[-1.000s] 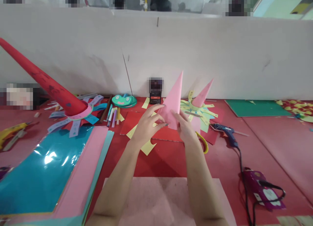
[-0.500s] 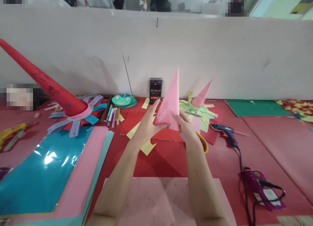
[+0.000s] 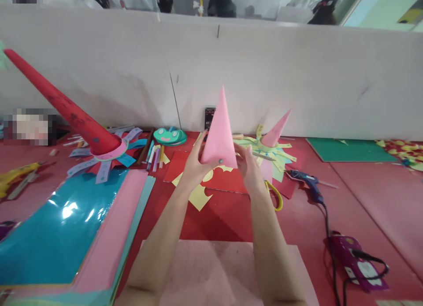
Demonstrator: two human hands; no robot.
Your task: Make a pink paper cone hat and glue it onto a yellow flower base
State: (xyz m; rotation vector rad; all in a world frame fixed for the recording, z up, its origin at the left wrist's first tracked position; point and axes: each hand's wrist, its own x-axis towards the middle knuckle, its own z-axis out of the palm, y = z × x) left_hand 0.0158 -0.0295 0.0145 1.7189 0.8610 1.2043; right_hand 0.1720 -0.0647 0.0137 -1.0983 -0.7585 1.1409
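A pink paper cone is held upright, point up, above the red table. My left hand grips its lower left side, with the thumb across the front near the base. Along the lower right edge, the fingers of my right hand press on the cone, partly hidden behind it. Beneath the cone lie a red sheet and cut yellow paper scraps. Yellow-handled scissors lie beside my right wrist. A smaller pink cone with yellow-green paper strips stands behind to the right.
At left, a tall red cone with blue strips leans above a stack topped by a shiny blue sheet. Markers lie near green frog-face cutouts. On the right are a blue glue gun, its black cord and a purple box.
The pink cone has turned and shifted left, now standing straighter between my hands. My right hand's fingers have moved from its front to its right edge.
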